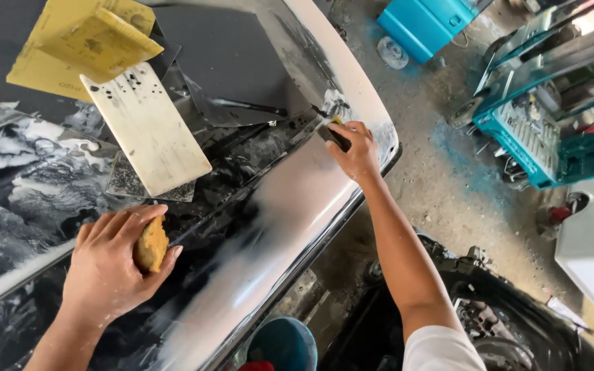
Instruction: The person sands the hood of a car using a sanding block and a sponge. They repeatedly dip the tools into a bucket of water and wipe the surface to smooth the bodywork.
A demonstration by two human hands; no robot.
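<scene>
Head view looks down on both of my hands working over a wet, pale-smeared car body panel [290,206]. I have my left hand [115,264] curled shut around a yellow sponge [150,244], fingers wrapped over its top, held against the dark, foamy part of the panel. Well apart from it, my right hand [355,148] is stretched forward and clamped on a small dark sanding block [335,136] with a yellow edge, pressed onto the panel's curved rim. Just ahead of my left hand lies a long whitish sanding board [147,127], resting partly on a grey abrasive sheet [126,184]. Farther beyond that sit folded yellow sandpaper sheets [80,41]. To the outside of my right hand, down on the dusty floor [441,185], stands a teal metal cart [551,103]. Below my right forearm I can see a blue bucket [283,343].
</scene>
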